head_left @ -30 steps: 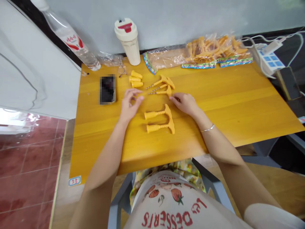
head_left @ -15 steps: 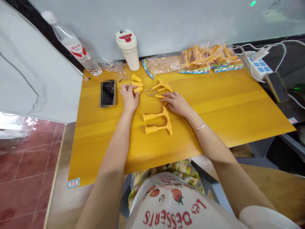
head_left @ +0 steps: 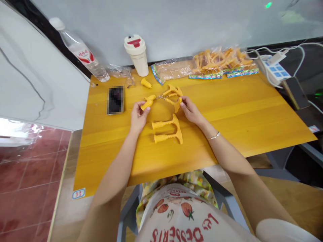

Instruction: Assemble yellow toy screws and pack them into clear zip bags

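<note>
My left hand (head_left: 138,117) is closed on a yellow plastic cap (head_left: 146,105), its fingers at the near side. Another yellow cap (head_left: 150,97) lies just beyond it, and a third cap (head_left: 146,83) rests farther back. Between thumb and fingers, my right hand (head_left: 192,110) grips the T-shaped handle of a yellow corkscrew (head_left: 177,105), its metal spiral pointing left toward the caps. Directly behind it lie other uncapped corkscrews (head_left: 173,88), partly overlapping. Nearer to me are two capped corkscrews (head_left: 164,124) side by side, handles to the right.
Plastic bags of yellow corkscrews (head_left: 217,60) lie along the back edge. A white cup (head_left: 138,57) and a water bottle (head_left: 85,55) stand at back left, near a phone (head_left: 115,100). A power strip (head_left: 275,69) with cables is at the right.
My left hand has drawn one cap toward me, away from the back cap. My right hand has lifted a corkscrew's handle slightly and turned it. The two capped corkscrews have stayed put.
</note>
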The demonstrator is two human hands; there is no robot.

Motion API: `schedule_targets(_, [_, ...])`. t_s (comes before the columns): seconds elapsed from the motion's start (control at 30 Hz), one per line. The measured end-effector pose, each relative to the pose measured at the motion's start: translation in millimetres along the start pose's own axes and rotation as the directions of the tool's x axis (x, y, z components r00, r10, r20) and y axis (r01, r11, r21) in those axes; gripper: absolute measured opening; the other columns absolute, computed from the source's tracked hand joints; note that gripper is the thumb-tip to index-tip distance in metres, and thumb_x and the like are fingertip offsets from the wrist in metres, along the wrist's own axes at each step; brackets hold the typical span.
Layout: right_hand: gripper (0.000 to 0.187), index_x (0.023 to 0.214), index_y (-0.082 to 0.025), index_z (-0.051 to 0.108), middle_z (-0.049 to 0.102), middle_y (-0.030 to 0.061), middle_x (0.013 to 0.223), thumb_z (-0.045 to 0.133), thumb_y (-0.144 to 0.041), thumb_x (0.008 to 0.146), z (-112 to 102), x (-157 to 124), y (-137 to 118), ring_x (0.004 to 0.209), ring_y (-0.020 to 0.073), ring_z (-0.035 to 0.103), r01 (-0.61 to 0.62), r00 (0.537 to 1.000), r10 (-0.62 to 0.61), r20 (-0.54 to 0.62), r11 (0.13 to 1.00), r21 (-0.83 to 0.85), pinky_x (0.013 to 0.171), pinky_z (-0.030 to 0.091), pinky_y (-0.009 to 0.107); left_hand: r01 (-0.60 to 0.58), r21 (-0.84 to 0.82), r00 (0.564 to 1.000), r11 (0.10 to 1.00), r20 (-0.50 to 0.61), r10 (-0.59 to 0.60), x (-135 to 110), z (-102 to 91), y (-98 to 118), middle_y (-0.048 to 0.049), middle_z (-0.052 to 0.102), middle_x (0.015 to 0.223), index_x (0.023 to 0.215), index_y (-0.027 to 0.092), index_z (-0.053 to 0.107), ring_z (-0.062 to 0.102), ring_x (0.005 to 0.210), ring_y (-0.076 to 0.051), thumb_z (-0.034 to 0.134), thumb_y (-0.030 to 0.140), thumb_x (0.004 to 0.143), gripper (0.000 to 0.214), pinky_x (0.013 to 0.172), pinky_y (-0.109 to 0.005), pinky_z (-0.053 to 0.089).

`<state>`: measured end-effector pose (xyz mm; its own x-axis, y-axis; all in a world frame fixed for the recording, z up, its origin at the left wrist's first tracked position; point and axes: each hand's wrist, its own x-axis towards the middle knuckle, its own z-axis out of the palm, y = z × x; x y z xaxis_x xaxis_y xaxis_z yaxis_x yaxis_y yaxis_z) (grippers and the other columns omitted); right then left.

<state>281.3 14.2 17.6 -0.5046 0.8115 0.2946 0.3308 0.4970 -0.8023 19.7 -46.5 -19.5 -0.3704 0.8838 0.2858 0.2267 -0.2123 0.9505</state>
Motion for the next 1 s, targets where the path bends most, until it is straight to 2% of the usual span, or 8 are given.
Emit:
schedule_targets(0.17, [0.039,0.111,-0.023,0.054,0.063,0.0083,0.120,0.043,-0.058,0.098,0,-3,-9,0.104,0.0183,0.059,-0.136,0.987,0.158,-0.040,0.934,0.329,0.097,0.048,0.035,0.022,-0.001,0.998,1.000,0.055,-0.021,2,1.2,3,-0.0048,0.063,0.104,0.103,0.022,0.058,0.060,0.091,-0.016,0.076,0.058,0.074,0.050,0.078,-0.025,0.046])
schedule_targets(0.23, [0.035,0.108,-0.025,0.053,0.063,0.0072,0.124,0.047,-0.057,0.096,1,-3,-10,0.106,0.0177,0.061,-0.175,0.974,0.223,-0.046,0.860,0.479,0.092,0.052,0.034,0.022,0.004,0.995,1.000,0.094,-0.022,3,0.8,2,-0.0044,0.063,0.103,0.103,0.022,0.058,0.060,0.088,-0.016,0.076,0.056,0.074,0.049,0.078,-0.025,0.045])
schedule_targets(0.33, [0.031,0.103,-0.026,0.050,0.066,0.0052,0.118,0.054,-0.055,0.092,2,0,-6,0.099,0.0177,0.067,-0.191,0.952,0.303,-0.052,0.715,0.672,0.083,0.056,0.033,0.013,0.021,0.985,1.000,0.172,-0.016,1,1.3,-1,-0.0035,0.063,0.099,0.103,0.022,0.058,0.060,0.086,-0.015,0.076,0.055,0.076,0.046,0.076,-0.025,0.046])
schedule_targets(0.43, [0.028,0.099,-0.026,0.049,0.070,0.0019,0.104,0.055,-0.052,0.091,2,4,0,0.083,0.0155,0.069,-0.182,0.930,0.363,-0.055,0.584,0.791,0.075,0.058,0.031,-0.008,0.074,0.989,0.997,0.145,-0.003,0,2.3,-4,-0.0029,0.062,0.097,0.104,0.022,0.058,0.061,0.086,-0.016,0.073,0.052,0.080,0.041,0.076,-0.026,0.046])
schedule_targets(0.57, [0.021,0.093,-0.025,0.051,0.067,-0.0031,0.084,0.053,-0.047,0.094,1,9,-2,0.062,0.0109,0.060,-0.192,0.880,0.474,-0.043,0.437,0.879,0.066,0.057,0.027,-0.066,0.084,0.998,0.994,0.021,0.065,-1,3.6,-4,-0.0038,0.062,0.099,0.104,0.023,0.055,0.061,0.088,-0.017,0.070,0.054,0.083,0.041,0.079,-0.028,0.048])
schedule_targets(0.63, [0.019,0.089,-0.025,0.052,0.064,-0.0056,0.076,0.052,-0.043,0.095,-2,10,-9,0.053,0.0084,0.052,-0.211,0.856,0.517,-0.018,0.379,0.901,0.063,0.056,0.024,-0.113,0.054,0.994,0.992,0.013,0.112,-1,4.8,-1,-0.0040,0.061,0.100,0.104,0.023,0.054,0.060,0.088,-0.017,0.069,0.057,0.083,0.043,0.080,-0.028,0.048])
schedule_targets(0.83, [0.022,0.083,-0.025,0.051,0.049,-0.0096,0.060,0.049,-0.041,0.099,-9,10,-27,0.039,0.0058,0.026,-0.265,0.827,0.558,0.063,0.290,0.920,0.048,0.043,0.019,-0.153,-0.007,0.976,0.988,0.155,0.152,-8,10.7,6,-0.0034,0.059,0.099,0.108,0.024,0.055,0.060,0.088,-0.016,0.069,0.058,0.083,0.044,0.079,-0.028,0.050])
schedule_targets(1.0, [0.023,0.083,-0.024,0.049,0.043,-0.0111,0.056,0.048,-0.041,0.099,-12,10,-29,0.036,0.0048,0.015,-0.286,0.853,0.510,0.111,0.279,0.917,0.041,0.033,0.019,-0.136,-0.038,0.962,0.990,0.236,0.141,-11,13.3,9,-0.0030,0.058,0.098,0.108,0.024,0.054,0.059,0.087,-0.015,0.070,0.058,0.083,0.045,0.079,-0.027,0.049])
